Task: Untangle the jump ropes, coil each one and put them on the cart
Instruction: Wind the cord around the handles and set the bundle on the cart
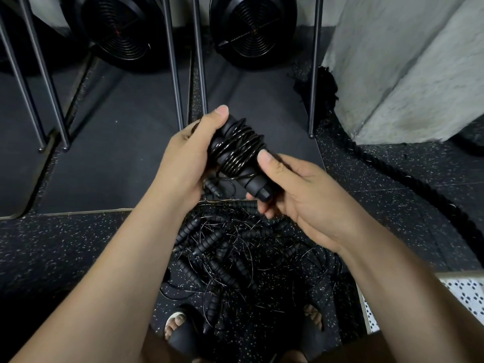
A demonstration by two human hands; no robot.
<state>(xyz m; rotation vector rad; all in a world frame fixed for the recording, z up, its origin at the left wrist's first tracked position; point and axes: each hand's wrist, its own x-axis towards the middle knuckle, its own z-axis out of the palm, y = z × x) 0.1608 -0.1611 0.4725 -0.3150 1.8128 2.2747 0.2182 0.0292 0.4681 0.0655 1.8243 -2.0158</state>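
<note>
Left hand (188, 155) and right hand (296, 195) both grip the black wire-wrapped jump-rope handles (237, 150). Looks light and springy, probably best pinned over the wraps between the grips.

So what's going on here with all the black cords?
A person is winding up a jump rope. The left hand grips its handles, with the cord wrapped round them, and the right hand holds the lower end. A tangled pile of more ropes lies on the floor between the person's feet, not yet sorted.
</note>
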